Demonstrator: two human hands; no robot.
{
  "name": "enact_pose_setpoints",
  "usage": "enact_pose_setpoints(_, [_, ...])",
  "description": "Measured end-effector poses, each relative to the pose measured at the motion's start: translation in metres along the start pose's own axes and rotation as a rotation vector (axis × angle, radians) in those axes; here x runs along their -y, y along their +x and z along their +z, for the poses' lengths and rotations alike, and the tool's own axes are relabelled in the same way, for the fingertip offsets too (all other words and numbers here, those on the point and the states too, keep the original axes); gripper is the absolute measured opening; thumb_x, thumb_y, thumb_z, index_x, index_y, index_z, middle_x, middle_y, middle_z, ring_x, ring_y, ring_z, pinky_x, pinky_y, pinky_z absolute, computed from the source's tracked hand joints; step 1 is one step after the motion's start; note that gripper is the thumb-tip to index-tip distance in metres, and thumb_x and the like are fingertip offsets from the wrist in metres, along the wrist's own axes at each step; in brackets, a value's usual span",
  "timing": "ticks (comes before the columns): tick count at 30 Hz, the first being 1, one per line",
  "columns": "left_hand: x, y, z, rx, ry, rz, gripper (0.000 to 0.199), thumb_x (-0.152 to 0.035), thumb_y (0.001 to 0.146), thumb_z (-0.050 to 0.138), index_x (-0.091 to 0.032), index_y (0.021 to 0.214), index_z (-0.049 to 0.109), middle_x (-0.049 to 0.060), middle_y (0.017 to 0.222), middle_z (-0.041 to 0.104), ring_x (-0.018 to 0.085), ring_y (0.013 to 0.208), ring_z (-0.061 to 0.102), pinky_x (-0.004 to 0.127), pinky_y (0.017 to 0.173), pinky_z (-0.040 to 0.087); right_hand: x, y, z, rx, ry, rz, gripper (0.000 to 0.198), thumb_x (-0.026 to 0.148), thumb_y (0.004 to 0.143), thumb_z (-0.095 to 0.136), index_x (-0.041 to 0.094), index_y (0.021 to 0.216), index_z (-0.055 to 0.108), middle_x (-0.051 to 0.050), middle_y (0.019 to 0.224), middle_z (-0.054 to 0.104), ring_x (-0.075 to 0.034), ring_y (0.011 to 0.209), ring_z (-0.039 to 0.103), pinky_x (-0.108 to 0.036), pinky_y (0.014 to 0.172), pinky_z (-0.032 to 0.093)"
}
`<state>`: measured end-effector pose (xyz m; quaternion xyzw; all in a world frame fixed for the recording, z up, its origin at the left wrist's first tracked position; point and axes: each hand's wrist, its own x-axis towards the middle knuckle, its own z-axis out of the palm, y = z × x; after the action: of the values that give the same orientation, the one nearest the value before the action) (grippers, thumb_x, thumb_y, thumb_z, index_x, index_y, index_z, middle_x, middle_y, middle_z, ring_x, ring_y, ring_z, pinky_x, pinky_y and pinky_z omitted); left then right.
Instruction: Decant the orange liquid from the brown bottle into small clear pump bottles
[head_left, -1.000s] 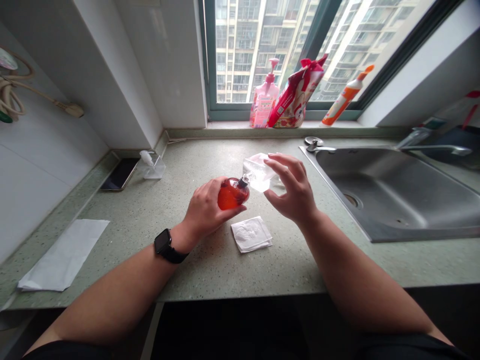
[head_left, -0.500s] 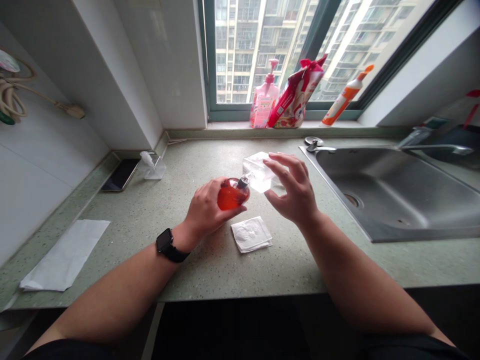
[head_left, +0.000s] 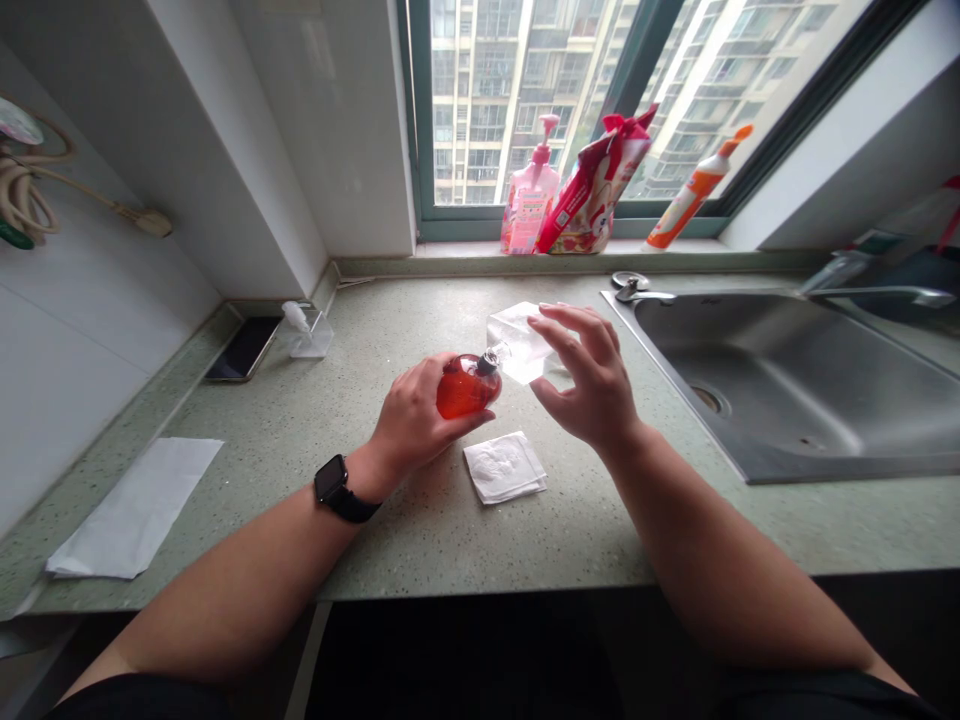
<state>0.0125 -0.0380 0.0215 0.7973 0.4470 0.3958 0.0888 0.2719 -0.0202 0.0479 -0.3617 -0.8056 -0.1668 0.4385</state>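
Note:
My left hand (head_left: 409, 415), with a black watch on its wrist, is wrapped round a bottle of orange-red liquid (head_left: 469, 388). That bottle is tilted to the right, and its dark neck meets the clear neck of a see-through angular bottle (head_left: 517, 340). Fingers and thumb of my right hand (head_left: 589, 380) grip the clear bottle from the right side. Bright glare on it hides whether any liquid is inside. Just below the two bottles, a folded white tissue (head_left: 505, 468) lies on the speckled green countertop (head_left: 480, 550).
At the left are a phone (head_left: 244, 348), a white pump head with a clear base (head_left: 306, 332) and a folded paper sheet (head_left: 139, 510). A steel sink (head_left: 795, 390) is on the right. A pink pump bottle (head_left: 530, 205), a red bag (head_left: 596, 190) and an orange-white bottle (head_left: 694, 200) line the windowsill.
The view has shifted very slightly. Both hands keep their hold on the two bottles, with the necks still together.

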Motion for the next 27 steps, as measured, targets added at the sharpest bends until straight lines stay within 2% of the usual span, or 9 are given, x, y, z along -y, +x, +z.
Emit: enact_pose_setpoints(27, [0.0007, -0.0002, 0.0002, 0.017, -0.005, 0.010, 0.072, -0.064, 0.088, 0.083, -0.024, 0.141, 0.054, 0.014, 0.133, 0.072, 0.031, 0.113, 0.073, 0.051, 0.101, 0.060, -0.0005, 0.0008, 0.0010, -0.005, 0.007, 0.000, 0.092, 0.007, 0.082, 0.067, 0.043, 0.163, 0.044, -0.007, 0.149, 0.062, -0.037, 0.137, 0.063, -0.063, 0.120, 0.050])
